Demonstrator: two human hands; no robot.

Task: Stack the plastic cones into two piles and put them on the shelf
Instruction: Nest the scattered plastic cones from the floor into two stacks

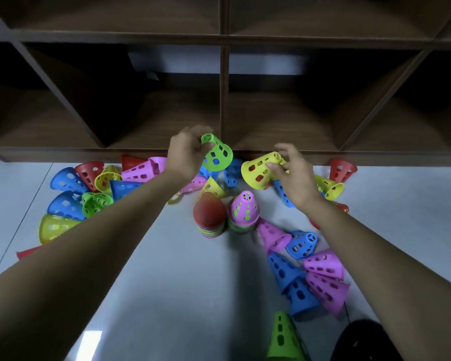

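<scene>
**Two hands, each holding one plastic cone, before a dark shelf**

At centre frame the left grip (186,152) pinches a green cone (216,155) by its narrow top. Beside it, the right grip (294,173) curls its fingers around a yellow cone (261,170). Just below stand two piles side by side, a red-topped pile (209,217) and a pink-topped pile (244,212). Well over twenty loose cones (68,179) lie left and right on the pale grey floor (167,282), with bare floor between the arms. The wooden shelf (224,100) fills the upper frame, its compartments open.

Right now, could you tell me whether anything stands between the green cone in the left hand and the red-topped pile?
Nothing visible does: the left hand holds the green cone up, beyond the red-topped pile, whose top is bare.
</scene>
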